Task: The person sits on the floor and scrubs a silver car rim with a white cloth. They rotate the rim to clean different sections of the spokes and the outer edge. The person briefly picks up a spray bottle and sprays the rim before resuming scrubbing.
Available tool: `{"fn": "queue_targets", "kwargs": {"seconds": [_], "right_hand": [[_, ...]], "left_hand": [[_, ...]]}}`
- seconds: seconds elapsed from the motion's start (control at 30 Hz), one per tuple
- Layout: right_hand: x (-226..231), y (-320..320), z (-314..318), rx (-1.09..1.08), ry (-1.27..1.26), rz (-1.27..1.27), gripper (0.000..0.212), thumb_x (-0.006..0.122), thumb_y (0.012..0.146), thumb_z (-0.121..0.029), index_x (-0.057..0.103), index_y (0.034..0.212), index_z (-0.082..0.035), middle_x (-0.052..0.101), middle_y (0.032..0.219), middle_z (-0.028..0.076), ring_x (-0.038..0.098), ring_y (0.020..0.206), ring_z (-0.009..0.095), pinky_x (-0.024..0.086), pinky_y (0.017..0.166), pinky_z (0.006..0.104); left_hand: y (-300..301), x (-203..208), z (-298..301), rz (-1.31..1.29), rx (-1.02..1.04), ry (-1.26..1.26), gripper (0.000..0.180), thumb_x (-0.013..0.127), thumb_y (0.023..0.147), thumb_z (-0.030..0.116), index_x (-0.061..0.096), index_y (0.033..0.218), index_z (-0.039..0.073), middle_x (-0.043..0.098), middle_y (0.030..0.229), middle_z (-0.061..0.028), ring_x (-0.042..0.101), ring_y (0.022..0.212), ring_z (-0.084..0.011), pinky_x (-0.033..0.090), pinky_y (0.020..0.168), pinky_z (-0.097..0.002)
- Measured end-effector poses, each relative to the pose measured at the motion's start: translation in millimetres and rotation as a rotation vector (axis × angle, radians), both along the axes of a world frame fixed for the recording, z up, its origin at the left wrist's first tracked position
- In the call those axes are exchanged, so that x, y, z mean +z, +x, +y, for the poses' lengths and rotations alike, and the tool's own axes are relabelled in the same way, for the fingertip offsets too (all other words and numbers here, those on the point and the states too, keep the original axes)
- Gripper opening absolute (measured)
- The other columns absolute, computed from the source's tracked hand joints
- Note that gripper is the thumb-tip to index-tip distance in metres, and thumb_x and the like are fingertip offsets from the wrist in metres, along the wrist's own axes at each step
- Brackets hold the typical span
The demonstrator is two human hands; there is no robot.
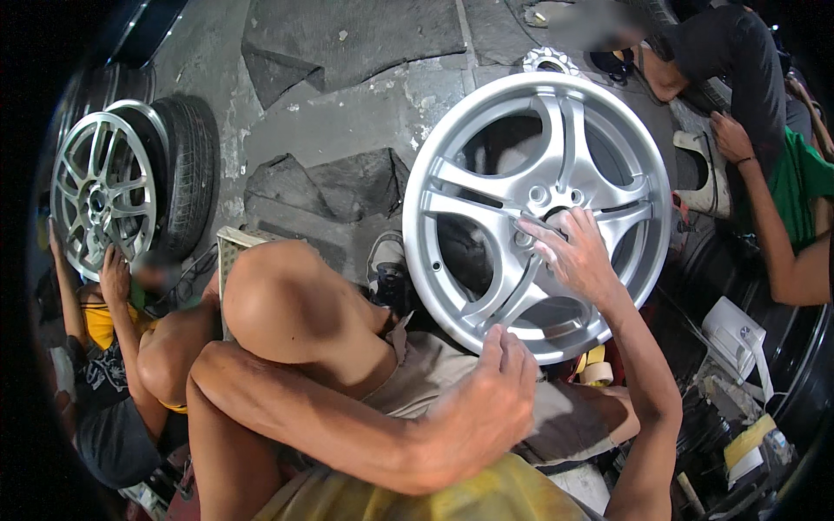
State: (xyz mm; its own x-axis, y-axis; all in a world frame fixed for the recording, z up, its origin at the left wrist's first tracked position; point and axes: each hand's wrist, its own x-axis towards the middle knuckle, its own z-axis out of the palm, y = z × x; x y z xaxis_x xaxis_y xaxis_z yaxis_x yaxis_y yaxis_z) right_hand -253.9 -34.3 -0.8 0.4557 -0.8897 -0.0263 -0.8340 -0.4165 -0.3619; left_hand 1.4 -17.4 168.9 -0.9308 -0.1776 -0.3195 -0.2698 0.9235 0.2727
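Note:
A silver alloy wheel rim point(625, 184) with split spokes leans in front of me. My right hand point(578, 253) lies over its hub with fingers spread, one finger stretched left along a spoke. White dust or paste coats those fingers; a thin dark grey edge beside them is too small to name. My left hand point(491, 395), slightly blurred, is in front of the rim's lower edge. Its fingers are loosely extended, with the thumb and palm hidden. Whether it touches the rim I cannot tell.
A second silver wheel rim point(104, 195) stands at the left by a tire point(189, 178), with another person's hands on it. A co-worker's arm point(769, 204) is at the right. Dark cloths point(347, 43) lie on the floor. Tape rolls point(597, 372) sit below the rim.

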Motion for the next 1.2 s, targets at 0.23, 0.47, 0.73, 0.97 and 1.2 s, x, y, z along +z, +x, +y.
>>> {"fn": "queue_targets", "kwargs": {"seconds": [0.23, 0.47, 0.73, 0.97, 1.2], "right_hand": [[-17, 6, -26, 0.092, -0.067, 0.016, 0.048, 0.070, 0.094, -0.026, 0.063, 0.142, -0.025, 0.055, 0.104, 0.009, 0.051, 0.102, 0.028, 0.042, 0.092, 0.0415], [-35, 2, -25, 0.107, -0.110, 0.040, 0.044, 0.068, 0.095, -0.027, 0.066, 0.139, -0.022, 0.054, 0.105, 0.008, 0.050, 0.101, 0.027, 0.041, 0.089, 0.0402], [-30, -5, -19, 0.064, -0.037, 0.005, 0.038, 0.066, 0.096, -0.025, 0.069, 0.133, -0.021, 0.053, 0.105, 0.008, 0.048, 0.102, 0.027, 0.038, 0.090, 0.0424], [-18, 41, -47, -0.013, 0.006, -0.156, 0.034, 0.068, 0.096, -0.031, 0.073, 0.128, -0.021, 0.050, 0.104, 0.007, 0.045, 0.100, 0.028, 0.037, 0.090, 0.0425], [-14, 39, -41, -0.052, -0.103, -0.185, 0.028, 0.076, 0.089, -0.027, 0.076, 0.116, -0.019, 0.049, 0.146, 0.006, 0.042, 0.133, 0.032, 0.035, 0.111, 0.0521]], "left_hand": [[-4, 13, -3, 0.025, 0.002, 0.005, 0.040, 0.061, 0.089, 0.024, 0.076, 0.112, -0.005, 0.068, 0.115, -0.0255, 0.063, 0.113, -0.0396, 0.046, 0.103, -0.0532], [-10, 17, -6, 0.022, -0.006, 0.015, 0.040, 0.060, 0.089, 0.024, 0.076, 0.112, -0.005, 0.068, 0.115, -0.0256, 0.063, 0.113, -0.0399, 0.045, 0.104, -0.0540], [-11, 22, -4, 0.011, -0.023, 0.020, 0.041, 0.060, 0.089, 0.024, 0.075, 0.113, -0.005, 0.068, 0.116, -0.0258, 0.063, 0.114, -0.0403, 0.045, 0.104, -0.0548], [-8, 24, -8, 0.004, -0.032, 0.029, 0.041, 0.060, 0.089, 0.024, 0.075, 0.113, -0.005, 0.068, 0.116, -0.0259, 0.062, 0.114, -0.0406, 0.045, 0.104, -0.0556], [-3, 26, -12, 0.012, -0.009, 0.061, 0.041, 0.059, 0.090, 0.025, 0.075, 0.113, -0.005, 0.068, 0.116, -0.0261, 0.062, 0.114, -0.0409, 0.045, 0.104, -0.0563]]}}
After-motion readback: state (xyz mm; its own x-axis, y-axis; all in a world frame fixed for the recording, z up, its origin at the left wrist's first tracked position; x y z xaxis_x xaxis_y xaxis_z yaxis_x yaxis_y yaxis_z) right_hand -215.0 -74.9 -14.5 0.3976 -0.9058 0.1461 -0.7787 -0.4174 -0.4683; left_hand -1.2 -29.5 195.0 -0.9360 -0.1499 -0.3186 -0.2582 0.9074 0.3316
